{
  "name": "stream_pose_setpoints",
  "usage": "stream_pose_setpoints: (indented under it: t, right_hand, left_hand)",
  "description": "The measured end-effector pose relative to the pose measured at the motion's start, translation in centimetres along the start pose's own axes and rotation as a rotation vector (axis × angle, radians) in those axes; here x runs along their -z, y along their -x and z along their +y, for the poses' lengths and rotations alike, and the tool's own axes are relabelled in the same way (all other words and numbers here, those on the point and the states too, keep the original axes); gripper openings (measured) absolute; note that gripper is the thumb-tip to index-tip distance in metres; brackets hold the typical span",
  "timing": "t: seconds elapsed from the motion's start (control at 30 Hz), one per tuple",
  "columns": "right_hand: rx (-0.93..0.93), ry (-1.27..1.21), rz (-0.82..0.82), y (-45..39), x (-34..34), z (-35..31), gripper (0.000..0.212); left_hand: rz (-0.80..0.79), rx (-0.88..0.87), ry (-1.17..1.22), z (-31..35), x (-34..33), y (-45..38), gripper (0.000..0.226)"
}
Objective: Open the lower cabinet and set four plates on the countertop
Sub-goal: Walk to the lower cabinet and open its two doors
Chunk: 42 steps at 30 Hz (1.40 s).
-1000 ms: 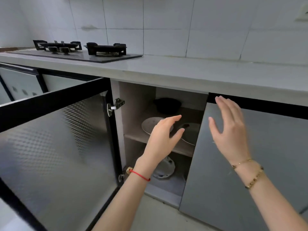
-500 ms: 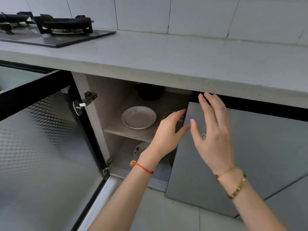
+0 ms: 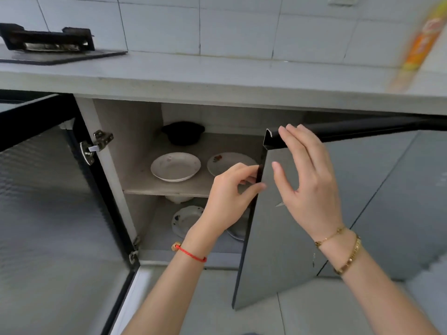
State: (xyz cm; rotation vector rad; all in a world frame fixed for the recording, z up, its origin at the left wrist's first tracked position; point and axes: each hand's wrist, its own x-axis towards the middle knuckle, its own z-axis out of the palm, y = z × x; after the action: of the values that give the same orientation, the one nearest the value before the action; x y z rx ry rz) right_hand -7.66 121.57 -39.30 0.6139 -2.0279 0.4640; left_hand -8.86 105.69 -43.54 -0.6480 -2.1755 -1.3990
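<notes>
The left hand (image 3: pixel 231 197) pinches the free vertical edge of the right cabinet door (image 3: pixel 285 238), thumb on the outer face and fingers curled behind it. The right hand (image 3: pixel 307 180) lies spread and relaxed against the same door, its fingertips (image 3: pixel 284 131) resting on the black top rail near the corner, gripping nothing. The two hands are close together, on either side of that door edge. The door stands partly open, swung out toward the person. The left cabinet door (image 3: pixel 48 201) is swung wide open.

Inside, on the upper shelf (image 3: pixel 150 182), two white plates sit side by side: the left plate (image 3: pixel 175 166) in full view, the right plate (image 3: pixel 229 162) partly hidden by the left hand. A dark pot (image 3: pixel 183 132) stands behind them. On the cabinet floor lies a patterned plate (image 3: pixel 186 220), with another dish beside it mostly hidden behind the wrist. The countertop (image 3: pixel 217 71) above carries a gas stove (image 3: pixel 48 44) at the left and a blurred orange-and-yellow bottle (image 3: pixel 420 42) at the right.
</notes>
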Motion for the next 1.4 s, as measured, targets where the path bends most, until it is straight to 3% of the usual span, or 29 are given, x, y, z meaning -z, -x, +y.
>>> stream_pose_setpoints:
  t: [0.37, 0.7, 0.97, 1.4]
  right_hand:
    - [-0.082, 0.128, -0.001, 5.3, 9.2, -2.7, 0.047]
    - [-0.178, 0.316, 0.089, 10.3, 17.9, -2.3, 0.049]
    - [-0.361, 0.454, 0.069, 13.1, 25.0, -0.7, 0.044]
    - [-0.498, 0.709, -0.012, 15.5, 32.4, 5.0, 0.040]
  left_hand:
    - [-0.203, -0.157, 0.217, 4.4, -2.1, 4.6, 0.033]
    - [-0.321, -0.329, 0.412, 9.6, -9.4, 8.0, 0.044]
    - [-0.259, -0.541, 0.319, 13.5, -17.5, 10.2, 0.049]
    - [-0.465, -0.547, 0.209, 19.3, -25.3, 9.6, 0.064]
